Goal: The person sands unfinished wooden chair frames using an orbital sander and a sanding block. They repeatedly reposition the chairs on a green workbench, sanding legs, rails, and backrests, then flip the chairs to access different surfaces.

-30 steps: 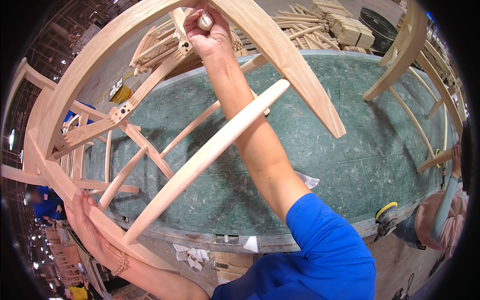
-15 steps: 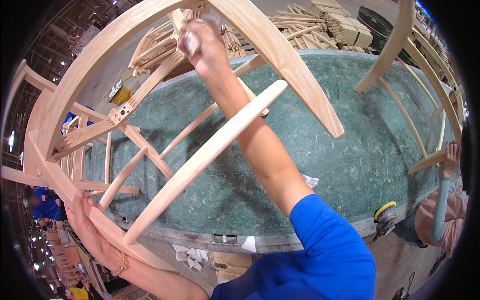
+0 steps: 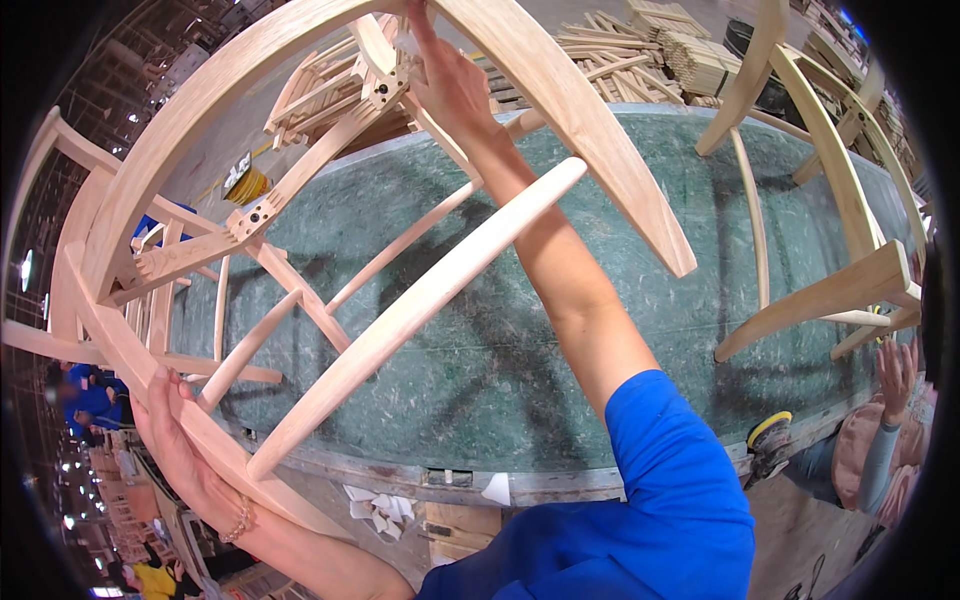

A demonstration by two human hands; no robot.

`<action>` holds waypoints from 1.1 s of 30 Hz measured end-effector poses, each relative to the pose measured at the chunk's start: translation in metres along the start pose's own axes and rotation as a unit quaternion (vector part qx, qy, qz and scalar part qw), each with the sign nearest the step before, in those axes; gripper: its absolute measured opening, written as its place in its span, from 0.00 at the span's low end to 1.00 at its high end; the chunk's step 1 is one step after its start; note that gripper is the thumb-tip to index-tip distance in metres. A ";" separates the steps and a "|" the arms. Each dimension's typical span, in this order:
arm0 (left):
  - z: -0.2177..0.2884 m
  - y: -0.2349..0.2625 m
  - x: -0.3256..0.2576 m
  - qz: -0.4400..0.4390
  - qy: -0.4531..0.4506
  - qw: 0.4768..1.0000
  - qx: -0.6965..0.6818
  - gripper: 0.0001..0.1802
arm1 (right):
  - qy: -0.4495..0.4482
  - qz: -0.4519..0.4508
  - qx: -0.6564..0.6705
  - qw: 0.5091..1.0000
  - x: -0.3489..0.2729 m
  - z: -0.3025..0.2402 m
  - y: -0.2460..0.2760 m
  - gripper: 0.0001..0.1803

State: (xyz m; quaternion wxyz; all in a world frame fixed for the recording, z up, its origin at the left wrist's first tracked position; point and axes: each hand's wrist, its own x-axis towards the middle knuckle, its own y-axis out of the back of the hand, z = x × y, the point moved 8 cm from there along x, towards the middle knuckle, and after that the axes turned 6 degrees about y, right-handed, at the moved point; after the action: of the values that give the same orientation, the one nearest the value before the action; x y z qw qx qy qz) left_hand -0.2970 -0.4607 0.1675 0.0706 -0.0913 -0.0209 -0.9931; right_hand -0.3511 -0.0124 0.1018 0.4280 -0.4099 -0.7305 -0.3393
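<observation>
A bare pale-wood chair frame (image 3: pixel 345 335) lies tipped over in front of me, legs and rails slanting across the view. My left hand (image 3: pixel 178 435), wearing a bead bracelet, is wrapped round its lower left leg. My right hand (image 3: pixel 455 95) reaches to the far top of the frame, beside a rail joint with a screwed corner block (image 3: pixel 383 92). One finger stretches up along the wood while the others curl. Something whitish shows by these fingers, too blurred to name. A second corner block (image 3: pixel 252 220) sits further down the rail.
The frame is over a scuffed green worktable (image 3: pixel 540 400). To the right stands another chair frame (image 3: pixel 850 200), near a co-worker's raised, spread hand (image 3: pixel 895 380). A sander with a yellow rim (image 3: pixel 770 440) hangs at the near edge. Wood stacks (image 3: pixel 690 65) lie beyond.
My right hand has shifted up and slightly right along the far rail. My left hand keeps its hold. At right, the other chair frame has turned and the co-worker's hand has come off it.
</observation>
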 end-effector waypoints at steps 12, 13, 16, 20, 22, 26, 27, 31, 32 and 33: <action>0.006 -0.003 -0.006 0.009 0.000 1.000 0.010 0.14 | 0.026 0.016 0.028 0.999 0.001 -0.006 0.007 0.45; 0.007 -0.003 -0.009 0.016 0.002 1.000 0.021 0.14 | 0.039 0.042 0.052 0.997 -0.002 -0.009 0.009 0.45; -0.004 -0.009 0.000 0.012 0.008 1.000 0.015 0.13 | 0.034 -0.006 0.028 0.999 -0.019 0.000 0.011 0.46; 0.000 -0.003 -0.009 0.017 0.004 1.000 0.002 0.13 | 0.112 0.061 -0.020 0.992 -0.006 -0.031 0.034 0.48; 0.001 -0.003 -0.006 0.014 0.004 1.000 0.001 0.13 | 0.221 0.180 -0.045 0.957 0.008 -0.046 0.053 0.48; -0.001 0.001 -0.001 0.002 0.004 1.000 0.009 0.13 | -0.095 -0.086 0.055 0.990 -0.008 0.017 0.000 0.47; -0.001 0.002 -0.001 0.000 0.003 1.000 0.014 0.13 | -0.060 -0.077 0.043 0.994 -0.009 0.010 0.003 0.47; -0.002 -0.004 -0.004 -0.005 0.004 1.000 0.005 0.14 | 0.123 0.032 -0.022 0.992 0.001 -0.018 0.030 0.47; -0.001 -0.002 -0.006 0.001 0.006 1.000 0.005 0.14 | 0.183 0.080 -0.035 0.979 0.009 -0.026 0.038 0.48; 0.000 0.000 -0.007 0.006 0.009 1.000 0.004 0.14 | 0.170 0.076 -0.068 0.980 0.009 -0.035 0.042 0.49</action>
State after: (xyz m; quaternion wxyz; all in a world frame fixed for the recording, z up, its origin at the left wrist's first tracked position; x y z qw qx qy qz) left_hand -0.2899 -0.4602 0.1657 0.0774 -0.0824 -0.0241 -0.9933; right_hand -0.3044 -0.0211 0.1302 0.5416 -0.4286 -0.5889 -0.4198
